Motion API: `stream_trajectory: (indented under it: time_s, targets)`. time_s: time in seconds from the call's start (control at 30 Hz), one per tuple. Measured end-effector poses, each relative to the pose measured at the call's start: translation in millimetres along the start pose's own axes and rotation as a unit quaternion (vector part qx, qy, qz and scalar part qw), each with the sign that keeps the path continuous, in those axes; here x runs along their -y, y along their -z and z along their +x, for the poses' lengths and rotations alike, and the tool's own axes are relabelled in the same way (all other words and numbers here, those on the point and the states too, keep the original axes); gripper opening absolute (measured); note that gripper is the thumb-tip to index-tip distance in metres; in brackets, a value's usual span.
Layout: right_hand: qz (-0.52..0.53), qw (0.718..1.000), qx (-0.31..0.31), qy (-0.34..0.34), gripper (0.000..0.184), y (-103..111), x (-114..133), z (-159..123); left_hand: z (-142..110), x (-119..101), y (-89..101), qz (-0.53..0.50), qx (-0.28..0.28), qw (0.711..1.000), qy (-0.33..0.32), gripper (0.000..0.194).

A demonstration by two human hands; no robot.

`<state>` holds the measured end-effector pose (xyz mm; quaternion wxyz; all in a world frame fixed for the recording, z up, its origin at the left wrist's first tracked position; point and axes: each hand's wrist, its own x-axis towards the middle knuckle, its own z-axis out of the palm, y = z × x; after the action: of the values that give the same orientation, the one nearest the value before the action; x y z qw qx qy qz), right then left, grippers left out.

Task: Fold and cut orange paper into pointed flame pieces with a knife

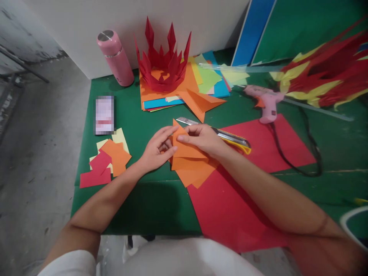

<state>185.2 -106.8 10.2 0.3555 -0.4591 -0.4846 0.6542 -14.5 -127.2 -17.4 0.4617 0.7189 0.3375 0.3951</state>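
Far L of the folded orange paper [191, 147], on the green table [143, 209]: a messy pile of red, orange & pale yellow scraps [115, 155], overlapping. Just beyond them, still L of the folded paper, a pixelated flat thing [104, 115], details unreadable. Farther back, same side, a pink bottle [117, 61] stands upright.

L hand [158, 151] is at the folded paper's L edge, thumb & fingers closed narrow on it. Beyond the paper, w/ clear space btwn, a red spiky crown [174, 71] sits on a stack of colored sheets [148, 96]. Loose orange sheets [195, 174] lie under the folded paper, toward the wearer. R hand [202, 138] grips its upper R part, thumb flat on the face, fingers bent behind. A pointed orange piece [194, 101] lies beyond it, tips spread.

In the way: a yellow-black cutter [234, 140], metal end just beyond the folded paper, middle hidden by R hand; can't tell if they touch. Red paper [227, 211] extends R of the folded paper, crossed by R forearm; 1 sheet or 2, can't tell.

Well R: pink glue gun [268, 111], its black cord [277, 149] looping over the red paper, then a red-yellow paper cluster [316, 73].
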Motion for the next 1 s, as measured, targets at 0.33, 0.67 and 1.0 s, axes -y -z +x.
stream_trajectory:
  time_s: [0.33,0.67,1.0]
  targets:
    - [-0.047,0.999,-0.016,0.005,0.041,0.8,-4.2,1.5,0.2,2.2,-0.4,-0.005,0.005,1.0,-0.002,0.053]
    - [-0.082,0.996,-0.035,0.025,0.044,-2.8,-3.7,1.3,0.6,2.8,-0.9,-0.021,0.0,1.0,0.001,0.053]
    - [-0.083,0.996,-0.021,0.026,0.046,-1.6,-5.1,1.3,2.0,1.1,1.2,-0.003,0.001,1.0,0.006,0.051]
